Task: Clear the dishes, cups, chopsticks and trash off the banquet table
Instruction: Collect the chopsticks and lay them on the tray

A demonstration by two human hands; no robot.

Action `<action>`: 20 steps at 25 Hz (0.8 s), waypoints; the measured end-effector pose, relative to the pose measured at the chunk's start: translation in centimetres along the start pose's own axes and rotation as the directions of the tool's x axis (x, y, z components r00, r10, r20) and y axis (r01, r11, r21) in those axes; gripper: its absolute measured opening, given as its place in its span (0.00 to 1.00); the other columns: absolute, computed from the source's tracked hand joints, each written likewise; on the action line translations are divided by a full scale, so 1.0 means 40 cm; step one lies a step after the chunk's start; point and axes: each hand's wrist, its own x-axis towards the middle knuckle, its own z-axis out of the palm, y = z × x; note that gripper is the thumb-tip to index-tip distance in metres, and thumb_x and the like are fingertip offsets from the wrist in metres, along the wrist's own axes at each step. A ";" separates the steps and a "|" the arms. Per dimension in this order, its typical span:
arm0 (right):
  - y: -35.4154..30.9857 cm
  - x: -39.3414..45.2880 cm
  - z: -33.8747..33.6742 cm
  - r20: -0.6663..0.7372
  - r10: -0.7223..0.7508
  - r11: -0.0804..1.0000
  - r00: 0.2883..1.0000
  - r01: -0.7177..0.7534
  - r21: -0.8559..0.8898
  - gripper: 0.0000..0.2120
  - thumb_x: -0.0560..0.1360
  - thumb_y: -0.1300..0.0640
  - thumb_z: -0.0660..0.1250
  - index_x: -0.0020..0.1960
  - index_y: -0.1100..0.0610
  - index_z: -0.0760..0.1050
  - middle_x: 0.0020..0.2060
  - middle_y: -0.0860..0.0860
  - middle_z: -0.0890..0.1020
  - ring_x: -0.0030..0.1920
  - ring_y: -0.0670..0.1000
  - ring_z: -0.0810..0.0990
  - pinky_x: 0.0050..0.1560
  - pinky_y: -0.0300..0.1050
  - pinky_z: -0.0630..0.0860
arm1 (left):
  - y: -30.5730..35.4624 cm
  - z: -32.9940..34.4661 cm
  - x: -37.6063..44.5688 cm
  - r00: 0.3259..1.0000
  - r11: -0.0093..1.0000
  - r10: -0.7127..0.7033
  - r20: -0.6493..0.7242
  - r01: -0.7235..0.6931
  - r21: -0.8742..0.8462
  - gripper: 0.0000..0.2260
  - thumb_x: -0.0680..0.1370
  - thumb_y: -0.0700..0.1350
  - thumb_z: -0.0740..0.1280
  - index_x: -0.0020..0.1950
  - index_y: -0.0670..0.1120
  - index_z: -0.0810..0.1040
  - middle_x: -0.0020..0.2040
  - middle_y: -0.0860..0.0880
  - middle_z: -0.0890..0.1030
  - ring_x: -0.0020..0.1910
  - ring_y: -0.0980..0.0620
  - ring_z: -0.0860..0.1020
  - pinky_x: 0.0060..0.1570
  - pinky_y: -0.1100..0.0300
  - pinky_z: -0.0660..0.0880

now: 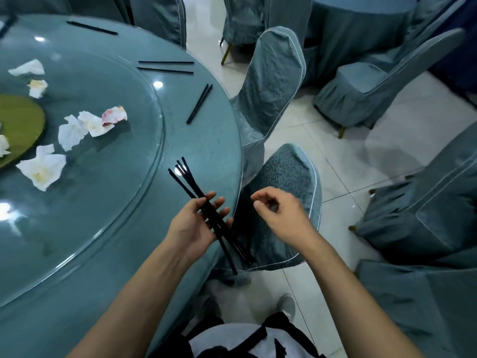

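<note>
Fingers (pixel 216 202) of the left hand (pixel 196 226) lie nearly straight and a little spread, cradling a bundle of black chopsticks (pixel 206 210) whose long axis slants from upper left over the table (pixel 180 156) down to lower right past its rim. Just beside it, the right hand (pixel 281 215) hovers with loosely curled fingers, thumb and forefinger apart, holding nothing. Three more chopstick pairs (pixel 200 103) lie apart along the table's outer ring, and crumpled napkins (pixel 44 167) sit on the glass turntable (pixel 124 140). Covered chairs (pixel 273 81) crowd the edge, with bare floor tiles (pixel 335 156) beyond.
</note>
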 end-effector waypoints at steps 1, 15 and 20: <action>0.015 -0.003 -0.023 -0.008 0.005 1.000 1.000 -0.004 0.013 0.05 0.78 0.53 0.70 0.51 0.44 0.81 0.43 0.43 0.83 0.44 0.43 0.79 0.47 0.36 0.76 | -0.012 0.022 0.003 1.000 1.000 -0.002 0.007 0.002 0.008 0.10 0.82 0.43 0.60 0.57 0.44 0.79 0.47 0.45 0.85 0.42 0.45 0.84 0.49 0.46 0.82; 0.282 0.035 -0.421 -0.023 -0.077 0.996 0.997 0.078 0.048 0.04 0.77 0.52 0.69 0.51 0.45 0.81 0.42 0.39 0.83 0.45 0.40 0.81 0.43 0.27 0.72 | -0.294 0.401 0.075 0.999 0.999 0.035 -0.029 -0.036 -0.023 0.13 0.85 0.49 0.57 0.58 0.45 0.78 0.48 0.45 0.85 0.44 0.46 0.84 0.48 0.45 0.80; 0.381 0.060 -0.551 -0.016 -0.106 0.994 0.994 0.107 0.013 0.05 0.78 0.54 0.69 0.52 0.46 0.81 0.43 0.41 0.82 0.45 0.40 0.80 0.43 0.26 0.71 | -0.391 0.517 0.112 0.999 0.998 0.035 0.000 -0.035 -0.061 0.13 0.83 0.48 0.58 0.60 0.44 0.78 0.49 0.44 0.85 0.43 0.45 0.85 0.47 0.45 0.83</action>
